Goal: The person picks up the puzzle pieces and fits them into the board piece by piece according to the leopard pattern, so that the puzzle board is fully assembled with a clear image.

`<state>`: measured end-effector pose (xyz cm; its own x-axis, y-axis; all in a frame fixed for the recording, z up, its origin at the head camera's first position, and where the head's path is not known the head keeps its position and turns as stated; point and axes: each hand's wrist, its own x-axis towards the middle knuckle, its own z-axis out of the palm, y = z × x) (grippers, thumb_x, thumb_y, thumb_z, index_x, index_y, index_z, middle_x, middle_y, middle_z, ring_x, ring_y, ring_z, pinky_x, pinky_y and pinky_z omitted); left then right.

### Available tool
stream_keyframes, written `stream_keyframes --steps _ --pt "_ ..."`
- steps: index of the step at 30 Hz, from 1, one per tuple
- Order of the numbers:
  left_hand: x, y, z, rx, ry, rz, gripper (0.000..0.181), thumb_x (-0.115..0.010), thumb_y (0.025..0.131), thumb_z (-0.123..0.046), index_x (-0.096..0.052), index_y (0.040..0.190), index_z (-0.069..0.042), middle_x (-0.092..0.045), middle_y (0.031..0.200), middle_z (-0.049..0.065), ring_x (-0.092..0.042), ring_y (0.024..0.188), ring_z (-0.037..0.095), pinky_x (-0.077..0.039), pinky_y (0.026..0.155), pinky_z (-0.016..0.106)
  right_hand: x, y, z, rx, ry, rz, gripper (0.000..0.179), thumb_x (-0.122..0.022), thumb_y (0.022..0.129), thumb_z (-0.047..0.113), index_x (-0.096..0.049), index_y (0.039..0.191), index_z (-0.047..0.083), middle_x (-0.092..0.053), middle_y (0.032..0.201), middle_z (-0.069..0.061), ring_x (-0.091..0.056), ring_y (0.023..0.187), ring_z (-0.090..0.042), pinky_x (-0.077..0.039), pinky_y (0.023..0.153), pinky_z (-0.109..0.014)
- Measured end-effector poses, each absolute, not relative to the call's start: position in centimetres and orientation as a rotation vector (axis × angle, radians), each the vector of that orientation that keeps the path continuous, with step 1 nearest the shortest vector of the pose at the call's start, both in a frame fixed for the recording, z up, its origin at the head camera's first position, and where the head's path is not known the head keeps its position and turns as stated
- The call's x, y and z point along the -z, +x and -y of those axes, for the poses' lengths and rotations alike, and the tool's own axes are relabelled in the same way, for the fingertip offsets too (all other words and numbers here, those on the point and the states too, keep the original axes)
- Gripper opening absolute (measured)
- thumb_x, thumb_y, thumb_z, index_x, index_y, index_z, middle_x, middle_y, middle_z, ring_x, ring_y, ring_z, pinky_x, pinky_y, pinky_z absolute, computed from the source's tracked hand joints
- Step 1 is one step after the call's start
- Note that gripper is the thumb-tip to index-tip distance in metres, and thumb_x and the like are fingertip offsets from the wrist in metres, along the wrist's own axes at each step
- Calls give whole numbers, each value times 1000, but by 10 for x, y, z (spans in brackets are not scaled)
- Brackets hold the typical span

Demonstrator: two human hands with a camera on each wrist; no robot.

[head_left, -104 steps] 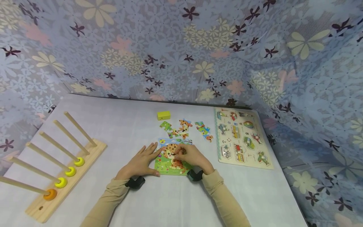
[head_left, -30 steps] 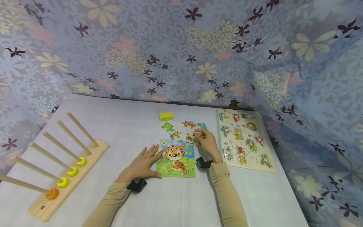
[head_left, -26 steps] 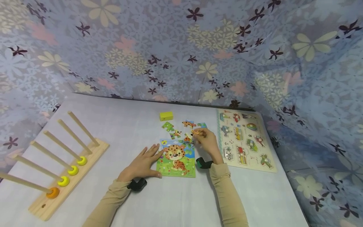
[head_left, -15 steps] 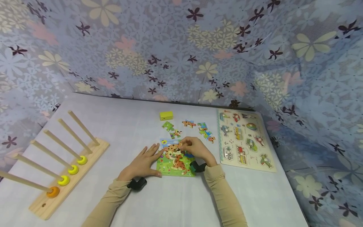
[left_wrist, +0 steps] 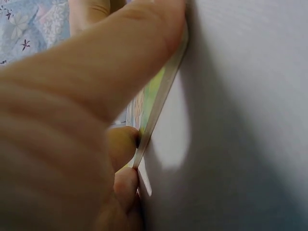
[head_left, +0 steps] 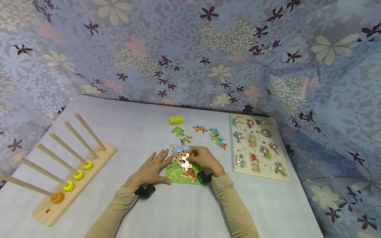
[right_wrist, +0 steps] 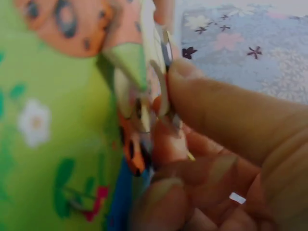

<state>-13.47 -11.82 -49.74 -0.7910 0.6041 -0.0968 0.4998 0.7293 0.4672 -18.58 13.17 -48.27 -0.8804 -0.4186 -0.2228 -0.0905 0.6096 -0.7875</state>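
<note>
A puzzle board (head_left: 175, 177) printed with a spotted cub lies flat in the middle of the table. My left hand (head_left: 151, 170) rests on the table with its fingers spread, fingertips and thumb along the board's left edge. In the left wrist view the board's pale side (left_wrist: 161, 98) runs beside the left thumb (left_wrist: 110, 53). Over the cub's face, my right hand (head_left: 205, 160) pinches a jigsaw piece (head_left: 186, 162), which gleams white in the head view. The right wrist view shows thumb and fingers on it, tilted close over the picture. Part of the picture is hidden by this hand.
Loose jigsaw pieces lie beyond the board: green (head_left: 178, 131), orange (head_left: 200, 129) and a blue-green group (head_left: 216, 137). A yellow block (head_left: 176, 120) stands behind them. A vehicle peg puzzle (head_left: 260, 148) lies right; a wooden peg rack (head_left: 80, 182) with rings stands left.
My right hand took a jigsaw piece from the loose ones above the board's right corner and carried it left and nearer, over the board, where it turned. My left hand stayed put.
</note>
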Motion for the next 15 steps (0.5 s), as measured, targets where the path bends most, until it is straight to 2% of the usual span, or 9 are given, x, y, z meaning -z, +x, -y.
stream_keyframes --steps 7,15 --pt "498 -136 118 -624 892 -2693 100 -73 77 -54 -26 154 -12 -16 161 21 -15 149 39 -12 121 59 479 -184 -129 1133 -349 -2502 19 -74 85 11 -67 101 4 -54 75 -3 -46 62 -13 -40 58 -25" --pt "494 -134 118 -632 862 -2692 99 -75 77 -51 -27 153 -10 -17 161 21 -16 149 39 -12 121 59 481 -186 -128 1127 -435 -2489 35 -74 84 5 -64 118 7 -53 75 -3 -47 65 -14 -42 62 -26"
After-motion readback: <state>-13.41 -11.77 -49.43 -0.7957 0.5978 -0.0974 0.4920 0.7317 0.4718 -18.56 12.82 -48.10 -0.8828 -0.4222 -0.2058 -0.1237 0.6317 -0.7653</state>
